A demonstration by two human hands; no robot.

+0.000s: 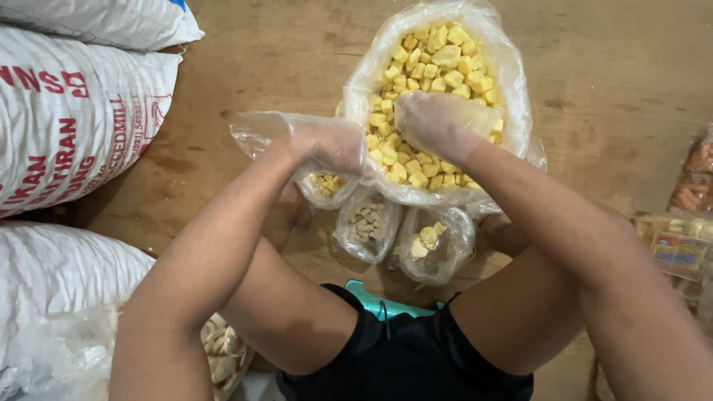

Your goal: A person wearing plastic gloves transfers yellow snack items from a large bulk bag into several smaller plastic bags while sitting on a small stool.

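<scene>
A big clear plastic bag full of yellow cube snacks stands open on the wooden floor. My right hand, in a thin plastic glove, is down among the cubes, fingers curled over some. My left hand, also gloved, holds a small clear bag with a few yellow cubes at the big bag's left rim. Two more small filled bags lie in front of the big bag, between my knees.
White woven sacks are stacked on the left. A bag of pale chips lies by my left leg. Packaged snacks sit at the right edge. I sit on a teal stool.
</scene>
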